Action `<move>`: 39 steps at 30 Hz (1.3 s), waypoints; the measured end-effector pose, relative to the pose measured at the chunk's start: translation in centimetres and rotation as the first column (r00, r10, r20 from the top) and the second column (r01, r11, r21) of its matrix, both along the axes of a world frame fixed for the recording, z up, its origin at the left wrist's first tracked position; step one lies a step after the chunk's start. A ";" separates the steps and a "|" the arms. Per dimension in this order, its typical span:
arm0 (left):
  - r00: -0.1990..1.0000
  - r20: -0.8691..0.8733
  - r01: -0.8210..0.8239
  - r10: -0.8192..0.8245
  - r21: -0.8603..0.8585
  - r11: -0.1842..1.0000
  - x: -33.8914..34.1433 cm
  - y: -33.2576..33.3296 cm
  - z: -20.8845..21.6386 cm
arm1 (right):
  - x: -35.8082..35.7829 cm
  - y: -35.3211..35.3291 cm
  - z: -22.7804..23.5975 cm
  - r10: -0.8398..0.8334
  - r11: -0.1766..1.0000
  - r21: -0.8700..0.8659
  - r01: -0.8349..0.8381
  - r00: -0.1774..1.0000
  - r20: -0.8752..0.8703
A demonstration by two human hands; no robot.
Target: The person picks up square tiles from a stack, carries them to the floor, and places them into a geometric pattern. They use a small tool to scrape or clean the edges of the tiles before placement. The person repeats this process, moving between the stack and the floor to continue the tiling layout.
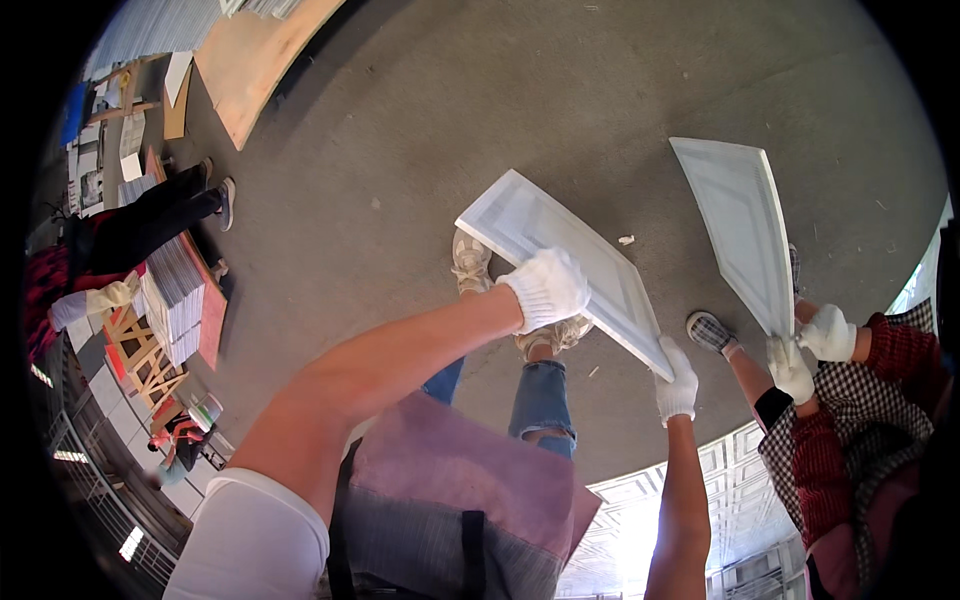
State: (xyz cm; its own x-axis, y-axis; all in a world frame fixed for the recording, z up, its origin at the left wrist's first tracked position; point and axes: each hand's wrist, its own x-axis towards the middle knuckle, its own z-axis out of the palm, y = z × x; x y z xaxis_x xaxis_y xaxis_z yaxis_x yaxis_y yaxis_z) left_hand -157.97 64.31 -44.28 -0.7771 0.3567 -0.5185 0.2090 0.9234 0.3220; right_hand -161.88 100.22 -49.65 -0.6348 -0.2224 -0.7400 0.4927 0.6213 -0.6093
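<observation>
A white rectangular panel (590,262) with a raised frame pattern is held tilted in front of my legs, above the floor. My right hand (678,382), in a white knit glove, grips its right end at the corner. My left hand (550,288), gloved the same way, is closed in a fist against the panel's near long edge. Its fingers are turned away, so whatever they hold is hidden. At the right, a co-worker's gloved hands (792,370) grip the lower end of a second white panel (740,215), which stands apart from mine.
Grey concrete floor (380,140) surrounds my feet. A stack of bright patterned panels (720,480) lies at the lower right. Another person (130,235) stands at the left by stacked sheets (175,300) and a wooden frame (145,360). A wooden board (250,60) is at the upper left.
</observation>
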 end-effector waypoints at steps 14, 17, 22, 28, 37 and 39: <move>0.992 0.072 -0.101 0.104 -0.037 0.994 -1.0 0.1 2.2 | 7.9 -16.7 9.5 -0.542 0.409 -0.135 0.902 0.360 0.759; 0.974 0.211 -0.082 0.086 -0.026 0.996 -1.1 -0.5 2.4 | 5.8 -21.7 6.8 -0.552 0.193 -0.003 0.981 0.111 0.826; 0.783 0.461 -0.531 0.418 0.145 0.835 -0.7 -7.4 2.2 | 7.3 -22.0 5.3 -0.713 0.339 0.036 0.940 0.232 0.661; 0.166 0.380 -0.925 0.910 -0.259 0.277 4.3 -15.9 -7.8 | 10.7 -21.1 4.0 -0.735 0.202 0.111 0.973 0.076 0.674; -0.403 0.914 -0.857 0.050 -0.358 -0.372 8.5 -12.7 -11.2 | 13.1 -23.1 3.8 -0.878 -0.028 0.155 0.988 -0.098 0.469; -0.358 0.923 -0.881 0.144 -0.282 -0.380 8.2 -11.6 -9.7 | 12.5 -21.9 4.5 -0.882 -0.033 0.167 0.985 -0.107 0.458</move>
